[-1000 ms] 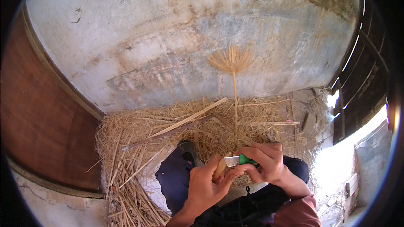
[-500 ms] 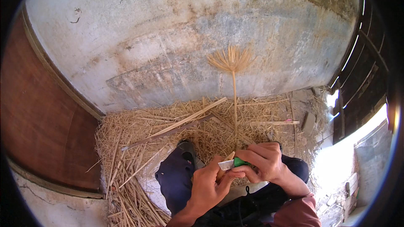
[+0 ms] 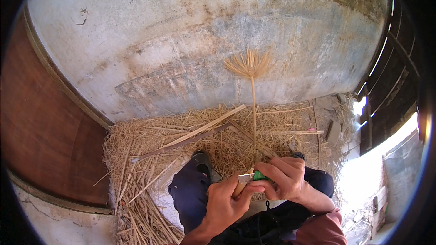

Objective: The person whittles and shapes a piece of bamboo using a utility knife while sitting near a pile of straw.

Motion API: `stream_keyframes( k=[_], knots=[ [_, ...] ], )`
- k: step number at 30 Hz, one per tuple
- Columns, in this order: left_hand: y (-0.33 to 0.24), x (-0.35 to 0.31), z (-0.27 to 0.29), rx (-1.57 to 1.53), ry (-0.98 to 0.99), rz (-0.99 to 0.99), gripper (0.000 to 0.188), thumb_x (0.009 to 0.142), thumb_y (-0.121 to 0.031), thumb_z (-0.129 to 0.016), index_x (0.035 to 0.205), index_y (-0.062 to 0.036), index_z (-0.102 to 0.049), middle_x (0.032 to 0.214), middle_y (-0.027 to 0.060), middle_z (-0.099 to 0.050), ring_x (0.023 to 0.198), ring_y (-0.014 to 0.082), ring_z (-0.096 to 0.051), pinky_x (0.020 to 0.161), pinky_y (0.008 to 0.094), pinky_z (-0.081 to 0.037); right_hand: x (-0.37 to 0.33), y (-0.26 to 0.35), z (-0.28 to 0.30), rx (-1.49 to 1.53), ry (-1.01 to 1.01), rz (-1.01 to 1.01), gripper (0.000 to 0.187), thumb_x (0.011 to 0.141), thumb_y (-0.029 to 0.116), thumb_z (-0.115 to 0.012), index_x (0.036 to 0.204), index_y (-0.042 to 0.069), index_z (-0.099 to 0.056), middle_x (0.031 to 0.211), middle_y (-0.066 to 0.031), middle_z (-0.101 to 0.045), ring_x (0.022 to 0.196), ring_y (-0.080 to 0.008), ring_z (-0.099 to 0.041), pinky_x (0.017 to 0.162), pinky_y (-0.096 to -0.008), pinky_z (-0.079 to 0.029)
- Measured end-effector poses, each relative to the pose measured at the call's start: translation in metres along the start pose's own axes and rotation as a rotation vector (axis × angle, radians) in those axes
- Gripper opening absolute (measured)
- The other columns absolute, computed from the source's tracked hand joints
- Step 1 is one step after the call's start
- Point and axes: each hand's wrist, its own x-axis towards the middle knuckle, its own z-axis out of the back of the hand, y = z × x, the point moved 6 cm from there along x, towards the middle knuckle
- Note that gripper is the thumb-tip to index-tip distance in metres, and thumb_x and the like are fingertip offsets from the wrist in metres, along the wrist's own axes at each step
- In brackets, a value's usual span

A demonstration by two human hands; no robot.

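Over my lap, my right hand (image 3: 286,179) is closed round the green handle of a knife (image 3: 261,175). Its short, broad blade points left and lies across a pale stick of wood or bamboo (image 3: 239,188). My left hand (image 3: 227,200) grips that stick between thumb and fingers, and its lower part is hidden in the palm. Both hands are close together, with the thumbs near the blade. Beyond them a thin pale stem with a fanned head of split strips (image 3: 250,66) stands against the wall; whether its lower end joins the held stick, I cannot tell.
Shavings and straw (image 3: 218,140) cover the ground between my feet and the stained wall (image 3: 181,41). A bow-shaped saw (image 3: 181,144) and long split strips lie there. More strips (image 3: 141,213) are heaped at lower left. A brown door panel (image 3: 50,122) is at left, a brick (image 3: 333,133) at right.
The knife blade has turned and shifted slightly upward along the stick. My right hand has moved a little with it, while my left hand stays almost in place.
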Motion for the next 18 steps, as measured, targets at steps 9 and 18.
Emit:
stream_keyframes(
  k=[9, 18],
  knots=[
    [0.004, 0.006, 0.004, 0.010, 0.115, 0.076, 0.025, 0.103, -0.021, -0.076, 0.097, 0.0005, -0.066, 0.060, 0.0133, -0.055, 0.047, 0.0260, -0.055, 0.049, 0.0369, -0.040, -0.002, -0.015, 0.002, 0.172, -0.022, -0.125, 0.036, 0.083, 0.028, -0.090, 0.109, 0.006, -0.076, 0.076, -0.0060, -0.069, 0.057, -0.0252, -0.067, 0.050, -0.0354, -0.052],
    [0.014, 0.001, 0.005, -0.079, 0.227, 0.053, 0.040, 0.103, -0.036, -0.075, 0.102, -0.0006, -0.055, 0.070, 0.0142, -0.058, 0.057, 0.0328, -0.061, 0.055, 0.0402, -0.046, -0.003, -0.013, -0.007, 0.132, 0.065, -0.007, 0.037, 0.082, 0.033, -0.089, 0.106, 0.007, -0.077, 0.072, -0.0039, -0.065, 0.056, -0.0228, -0.067, 0.048, -0.0346, -0.050]
  ],
)
